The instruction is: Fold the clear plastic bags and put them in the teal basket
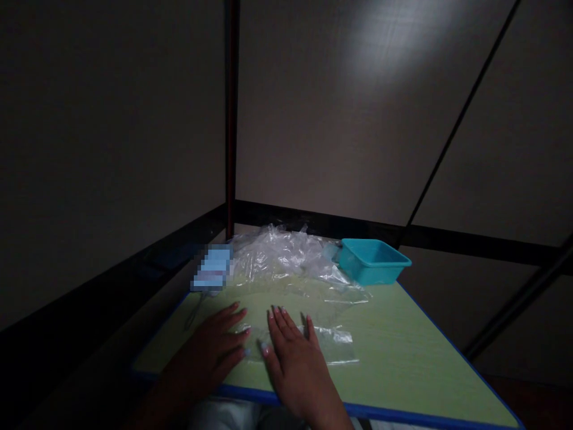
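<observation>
A clear plastic bag [335, 347] lies flat near the front of the green table. Across it rests my right hand [295, 361], palm down, with its fingers stretched out. My left hand [219, 343] is at the bag's left end, fingers spread and pointing to the right. Neither hand is closed around anything. Just beyond my fingertips, a crumpled heap of clear plastic bags [282, 254] spreads over the back of the table, and a loose flat edge of it reaches toward me.
A turquoise plastic basket [376, 272] stands at the back right, touching the heap. At the back left sits a blurred-out, light-blue rectangular item [212, 269] with a thin cord loop [192, 313]. The green table [403, 358] has a blue edge, and walls rise behind it and to the left.
</observation>
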### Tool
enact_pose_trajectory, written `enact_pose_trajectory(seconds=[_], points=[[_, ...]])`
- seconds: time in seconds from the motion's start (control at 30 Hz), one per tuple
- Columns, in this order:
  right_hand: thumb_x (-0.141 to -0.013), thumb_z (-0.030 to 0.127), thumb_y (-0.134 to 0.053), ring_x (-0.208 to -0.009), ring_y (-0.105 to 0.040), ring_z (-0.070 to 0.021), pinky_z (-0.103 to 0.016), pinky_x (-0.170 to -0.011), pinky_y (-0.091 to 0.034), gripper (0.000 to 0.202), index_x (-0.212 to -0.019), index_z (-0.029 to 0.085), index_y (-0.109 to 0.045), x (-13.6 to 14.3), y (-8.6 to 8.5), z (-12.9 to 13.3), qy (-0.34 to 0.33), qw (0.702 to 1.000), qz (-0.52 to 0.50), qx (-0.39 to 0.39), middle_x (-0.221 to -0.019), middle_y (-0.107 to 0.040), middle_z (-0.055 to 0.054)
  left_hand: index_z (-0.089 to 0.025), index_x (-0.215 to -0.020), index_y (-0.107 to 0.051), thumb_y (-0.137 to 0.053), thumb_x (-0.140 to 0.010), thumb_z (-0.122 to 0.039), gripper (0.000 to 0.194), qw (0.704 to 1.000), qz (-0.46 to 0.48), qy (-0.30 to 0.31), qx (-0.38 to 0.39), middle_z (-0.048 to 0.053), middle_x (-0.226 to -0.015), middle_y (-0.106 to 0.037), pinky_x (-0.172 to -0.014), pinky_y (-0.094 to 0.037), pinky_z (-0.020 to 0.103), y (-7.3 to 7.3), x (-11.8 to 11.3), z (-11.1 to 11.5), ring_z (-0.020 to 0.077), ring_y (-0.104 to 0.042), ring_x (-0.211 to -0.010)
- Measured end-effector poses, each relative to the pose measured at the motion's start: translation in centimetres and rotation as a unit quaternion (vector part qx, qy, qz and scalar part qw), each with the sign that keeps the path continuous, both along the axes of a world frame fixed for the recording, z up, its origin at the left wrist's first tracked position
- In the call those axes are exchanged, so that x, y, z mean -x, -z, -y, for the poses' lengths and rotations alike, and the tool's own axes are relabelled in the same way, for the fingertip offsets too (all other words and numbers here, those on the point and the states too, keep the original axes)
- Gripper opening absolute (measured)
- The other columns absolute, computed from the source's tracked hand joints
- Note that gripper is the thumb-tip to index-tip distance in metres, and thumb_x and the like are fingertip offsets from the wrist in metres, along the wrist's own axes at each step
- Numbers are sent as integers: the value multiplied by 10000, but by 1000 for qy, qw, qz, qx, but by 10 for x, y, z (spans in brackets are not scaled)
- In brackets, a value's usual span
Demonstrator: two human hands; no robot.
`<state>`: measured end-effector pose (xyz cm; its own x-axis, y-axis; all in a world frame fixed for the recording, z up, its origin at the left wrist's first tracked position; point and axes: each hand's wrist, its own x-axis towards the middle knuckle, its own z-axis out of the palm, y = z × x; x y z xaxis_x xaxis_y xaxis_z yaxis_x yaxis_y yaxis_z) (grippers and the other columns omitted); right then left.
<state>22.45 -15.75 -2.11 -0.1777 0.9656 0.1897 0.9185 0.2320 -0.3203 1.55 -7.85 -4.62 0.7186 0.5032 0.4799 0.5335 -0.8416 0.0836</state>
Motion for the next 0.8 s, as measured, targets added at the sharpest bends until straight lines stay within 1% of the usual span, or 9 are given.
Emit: enact_pose_trajectory(seconds=[0.2,0.27,0.33,0.43,0.5,0.57,0.6,0.67,0.8], points=[[-924,495,-163,-1343,-131,-168,-494,-1077,42,525,-1407,295,-113,-1,-1,0,-1,1000,11,16,-1455,-153,11,-254,-1103,-608,-519,-825,-399,326,997,52,-50,-9,38,-1267,-533,-989,-387,414,14,2,-4,237,-423,-1215],[-919,506,-163,-1344,-126,-176,-499,-1074,43,537,-1408,291,-111,0,-1,0,0,1000,19,17,-1457,-141,3,-244,-1160,-570,-511,-825,-421,384,996,58,-67,-14,54,-1285,-515,-991,-375,429,14,2,-4,246,-429,-1209],[-916,512,-167,-1345,-121,-175,-500,-1074,41,545,-1409,289,-101,1,-1,0,2,1000,26,16,-1459,-129,-2,-235,-1227,-512,-493,-831,-440,447,995,54,-80,-15,70,-1318,-479,-1009,-336,459,9,-2,1,256,-422,-1215],[-912,506,-192,-1347,-114,-181,-504,-1072,40,552,-1410,287,-93,0,0,0,0,999,40,14,-1461,-115,-7,-224,-1315,-403,-444,-852,-446,515,996,43,-77,1,80,-1379,-397,-1049,-239,499,-5,-21,19,263,-362,-1258],[-915,470,-211,-1347,-108,-190,-514,-1068,43,537,-1409,298,-86,-2,1,-1,-7,999,50,14,-1461,-117,0,-225,-1383,-263,-409,-868,-436,576,998,39,-52,17,73,-1416,-331,-1069,-191,493,-14,-41,35,251,-312,-1288],[-917,416,-230,-1348,-102,-195,-523,-1064,44,521,-1404,321,-73,-4,3,-2,-22,998,57,18,-1458,-131,19,-207,-1414,-128,-395,-868,-454,656,998,24,-34,41,70,-1449,-248,-1085,-146,484,-18,-62,49,241,-237,-1321],[-915,392,-238,-1348,-98,-196,-526,-1063,44,521,-1403,329,-65,-5,3,-2,-29,998,61,20,-1457,-137,27,-209,-1416,-97,-379,-874,-450,657,998,18,-35,53,60,-1458,-217,-1089,-138,478,-17,-70,53,230,-206,-1332],[-910,362,-248,-1348,-94,-202,-536,-1057,52,531,-1401,332,-48,-7,5,-3,-35,997,69,22,-1456,-137,30,-205,-1416,-97,-349,-885,-444,635,995,8,-54,79,56,-1466,-176,-1089,-145,468,-13,-82,58,222,-164,-1343],[-915,369,-218,-1350,-85,-202,-552,-1046,65,521,-1404,315,-45,-7,6,-4,-30,996,84,16,-1460,-118,26,-146,-1412,-130,-291,-889,-489,645,990,0,-95,108,83,-1464,-162,-1088,-173,424,-4,-84,56,208,-149,-1346]])
